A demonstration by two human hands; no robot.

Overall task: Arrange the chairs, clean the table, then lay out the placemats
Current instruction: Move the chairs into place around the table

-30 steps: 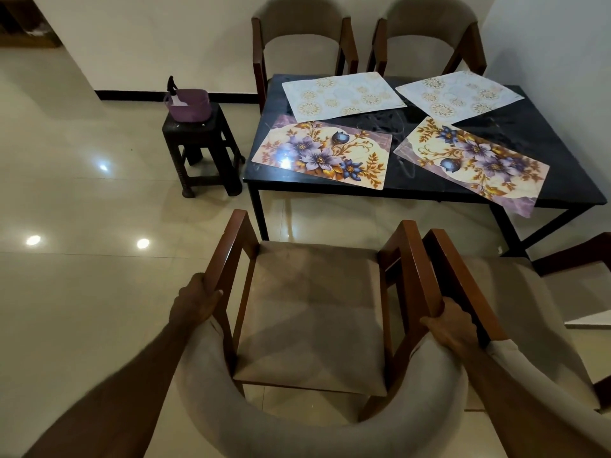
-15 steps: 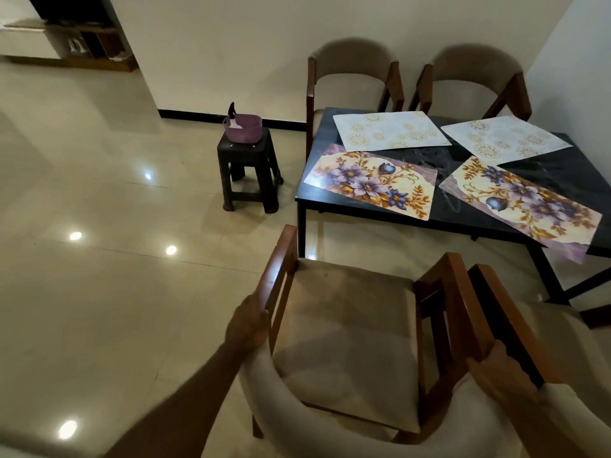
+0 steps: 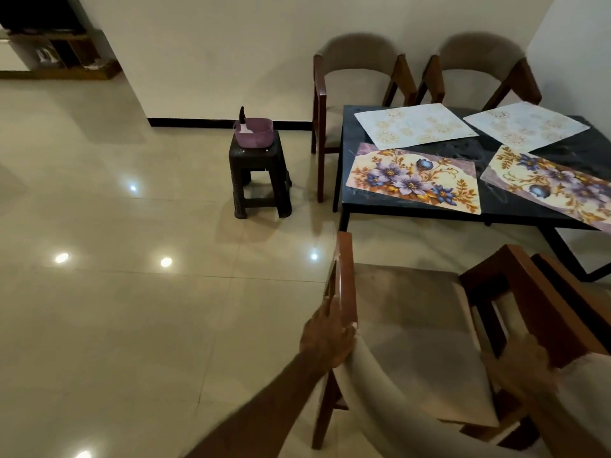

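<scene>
At lower right of the frame, the left hand (image 3: 325, 338) and right hand (image 3: 520, 365) are gripping a wooden chair (image 3: 413, 332); four placemats are lying on the black table (image 3: 463, 206) at upper right.

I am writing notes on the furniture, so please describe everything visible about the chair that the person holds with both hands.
The held chair has brown wooden arms and legs, a beige padded seat and a curved beige backrest. It stands upright on the tiled floor, short of the black table, its seat facing it. The left hand grips its left arm near the backrest; the right hand, blurred, grips the right side. Another chair stands close beside it.
</scene>
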